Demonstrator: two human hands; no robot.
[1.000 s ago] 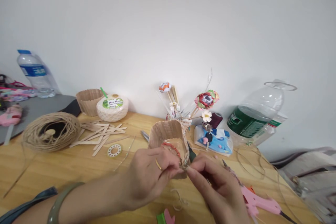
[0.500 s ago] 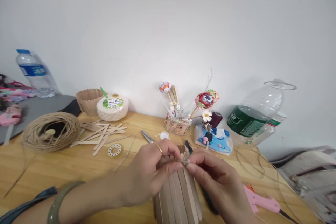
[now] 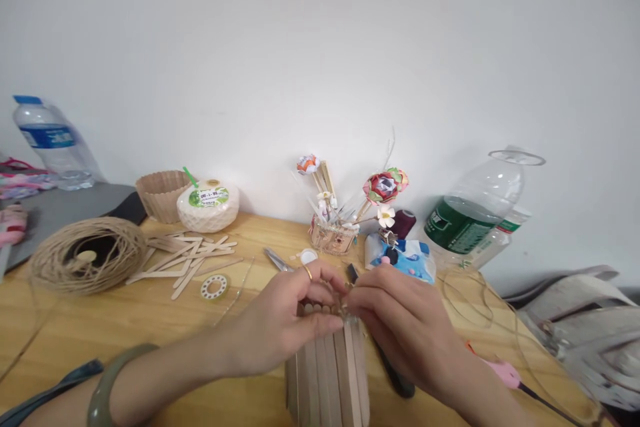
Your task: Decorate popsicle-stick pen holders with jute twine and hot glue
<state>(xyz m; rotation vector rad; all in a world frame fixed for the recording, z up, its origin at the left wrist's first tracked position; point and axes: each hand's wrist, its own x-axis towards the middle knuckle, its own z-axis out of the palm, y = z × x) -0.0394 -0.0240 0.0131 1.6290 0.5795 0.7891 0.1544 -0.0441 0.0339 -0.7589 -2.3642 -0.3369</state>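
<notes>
A container made of flat wooden sticks (image 3: 327, 377) stands at the bottom centre, its rounded stick tops partly covered by my fingers. My left hand (image 3: 293, 320), with a gold ring, is closed at its rim, thumb and fingers around a small pale bit too small to make out. My right hand (image 3: 405, 327) meets it from the right, fingertips pinched together at the same spot; what they hold is hidden. Behind the hands lie scissors (image 3: 275, 259) and a small white round lid (image 3: 308, 256). A dark tool handle (image 3: 395, 373) shows beneath my right hand.
Twine coil (image 3: 93, 257), loose wooden sticks (image 3: 187, 257) and a dotted ring (image 3: 214, 287) lie left. Paper flowers in a small basket (image 3: 333, 238) stand behind. Right are a large bottle (image 3: 470, 213), loose twine and a pink glue gun (image 3: 505, 373) with its cord.
My right hand has turned over, its knuckles now higher and its fingers curled in more. My left hand stays at the rim. The whole view has shifted slightly.
</notes>
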